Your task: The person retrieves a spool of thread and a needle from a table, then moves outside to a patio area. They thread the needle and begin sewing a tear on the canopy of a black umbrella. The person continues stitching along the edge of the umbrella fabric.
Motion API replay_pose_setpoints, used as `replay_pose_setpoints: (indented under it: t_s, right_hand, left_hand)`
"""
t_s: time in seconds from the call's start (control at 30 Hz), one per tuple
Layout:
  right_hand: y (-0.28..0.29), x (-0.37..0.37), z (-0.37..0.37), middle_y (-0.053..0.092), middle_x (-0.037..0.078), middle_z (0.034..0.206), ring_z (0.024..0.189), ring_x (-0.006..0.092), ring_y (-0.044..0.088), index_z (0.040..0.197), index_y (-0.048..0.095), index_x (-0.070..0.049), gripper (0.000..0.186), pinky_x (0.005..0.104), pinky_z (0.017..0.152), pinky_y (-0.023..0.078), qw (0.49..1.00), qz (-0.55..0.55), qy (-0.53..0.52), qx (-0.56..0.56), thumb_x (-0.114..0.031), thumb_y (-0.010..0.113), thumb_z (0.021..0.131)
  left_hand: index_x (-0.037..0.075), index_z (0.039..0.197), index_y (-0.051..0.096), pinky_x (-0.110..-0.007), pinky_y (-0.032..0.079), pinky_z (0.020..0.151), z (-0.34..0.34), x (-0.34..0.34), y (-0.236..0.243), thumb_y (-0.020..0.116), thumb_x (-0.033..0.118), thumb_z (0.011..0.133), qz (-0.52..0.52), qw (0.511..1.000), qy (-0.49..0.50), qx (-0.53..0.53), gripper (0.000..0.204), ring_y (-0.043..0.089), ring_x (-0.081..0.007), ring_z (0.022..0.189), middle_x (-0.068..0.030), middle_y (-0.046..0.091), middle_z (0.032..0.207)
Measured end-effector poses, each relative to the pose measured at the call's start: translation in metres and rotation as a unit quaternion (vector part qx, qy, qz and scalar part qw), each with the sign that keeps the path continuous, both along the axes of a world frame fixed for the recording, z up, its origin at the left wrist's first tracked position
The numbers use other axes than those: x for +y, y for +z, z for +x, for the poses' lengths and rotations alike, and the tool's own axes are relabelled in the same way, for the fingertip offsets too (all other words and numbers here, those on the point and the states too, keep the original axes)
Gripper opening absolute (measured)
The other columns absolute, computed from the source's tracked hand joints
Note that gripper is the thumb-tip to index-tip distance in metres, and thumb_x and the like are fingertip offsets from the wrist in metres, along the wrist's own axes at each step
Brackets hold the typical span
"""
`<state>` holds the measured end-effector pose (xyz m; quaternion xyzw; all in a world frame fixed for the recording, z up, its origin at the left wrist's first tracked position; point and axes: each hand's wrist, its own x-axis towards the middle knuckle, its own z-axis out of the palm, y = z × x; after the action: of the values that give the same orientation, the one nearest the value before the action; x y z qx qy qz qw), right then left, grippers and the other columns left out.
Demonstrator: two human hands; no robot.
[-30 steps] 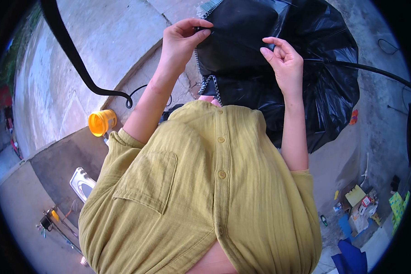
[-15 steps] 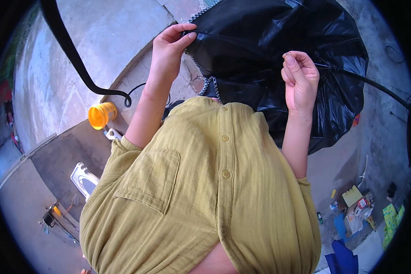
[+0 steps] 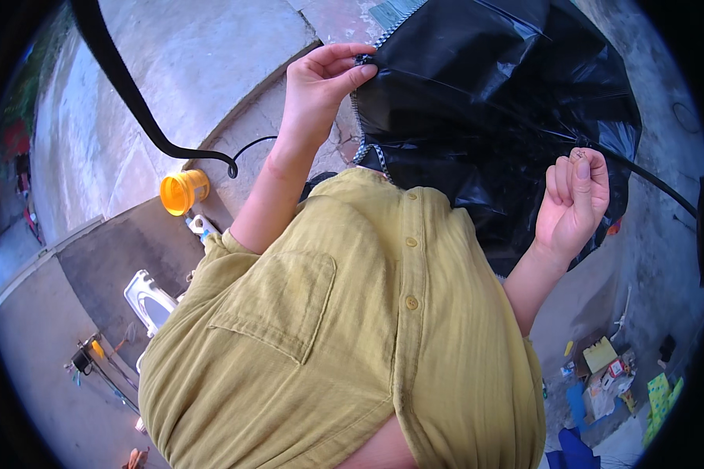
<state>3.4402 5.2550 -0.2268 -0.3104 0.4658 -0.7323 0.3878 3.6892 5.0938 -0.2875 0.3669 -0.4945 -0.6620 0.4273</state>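
Observation:
A large sheet of shiny black plastic-like material spreads in front of me, edged with a black-and-white patterned trim. My left hand pinches the sheet at this trimmed left edge, thumb against fingers. Over the sheet's near right part is my right hand, its fingers curled in and the thumb pressed on the forefinger. Whatever lies in that pinch is too small to make out. A dark cord or tube runs from beside the right hand toward the right rim.
A yellow bucket lies tipped at left, near a white plastic frame-like piece. One black strap hangs at upper left. Mixed clutter and a green patterned cloth are on the floor at lower right.
My right hand has moved right and nearer to me, away from the left hand, still closed. The left hand keeps its pinch on the sheet's edge. The whole view has shifted slightly.

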Motion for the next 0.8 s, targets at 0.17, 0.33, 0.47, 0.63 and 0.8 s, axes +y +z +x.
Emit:
replay_pose_setpoints:
  t_s: [0.17,0.33,0.47,0.63,0.8]
  right_hand:
    - [0.011,0.002,-0.009,0.038,-0.002,0.058,0.046,0.0046,0.026,0.096,0.057,-0.001,0.010,0.0196,0.044,0.022,0.991,-0.055,0.015,-0.117,-0.009,0.055,0.090]
    - [0.020,0.010,-0.017,0.029,-0.002,0.058,0.047,0.0060,0.022,0.089,0.052,-0.002,0.008,0.0221,0.044,0.020,0.988,-0.076,-0.019,-0.130,-0.010,0.054,0.091]
    - [0.024,0.020,-0.026,0.027,-0.002,0.060,0.048,0.0061,0.021,0.090,0.051,-0.002,0.008,0.0231,0.046,0.020,0.981,-0.113,-0.028,-0.155,-0.010,0.053,0.091]
    - [0.039,0.035,-0.035,0.031,-0.001,0.064,0.048,0.0060,0.023,0.094,0.050,-0.002,0.007,0.0236,0.049,0.022,0.971,-0.179,-0.011,-0.158,-0.009,0.051,0.092]
    - [0.062,0.048,-0.034,0.027,-0.002,0.062,0.050,0.0068,0.022,0.084,0.045,-0.004,0.012,0.0241,0.049,0.021,0.981,-0.172,-0.052,-0.066,-0.010,0.051,0.092]
  left_hand:
    - [-0.002,0.104,0.063,-0.019,0.049,0.071,0.005,-0.009,-0.004,0.066,-0.003,0.079,0.016,1.000,0.022,-0.006,0.025,0.062,-0.0091,0.077,-0.0062,0.067,0.086]
    - [-0.003,0.102,0.063,-0.019,0.050,0.072,0.004,-0.008,0.001,0.065,-0.003,0.079,0.008,1.000,0.018,0.004,0.023,0.063,-0.0095,0.079,-0.0073,0.067,0.088]
    - [-0.003,0.101,0.063,-0.019,0.050,0.074,0.000,-0.008,-0.001,0.065,-0.004,0.080,0.002,1.000,0.020,0.009,0.021,0.063,-0.0100,0.080,-0.0080,0.067,0.090]
    - [-0.002,0.100,0.064,-0.019,0.049,0.074,0.001,-0.008,-0.006,0.065,-0.003,0.080,-0.018,0.999,0.033,-0.010,0.020,0.063,-0.0091,0.080,-0.0069,0.067,0.089]
    - [0.000,0.099,0.064,-0.016,0.046,0.067,0.007,-0.013,-0.018,0.064,-0.001,0.081,0.022,0.997,0.078,0.003,0.018,0.061,-0.0073,0.077,-0.0040,0.067,0.090]
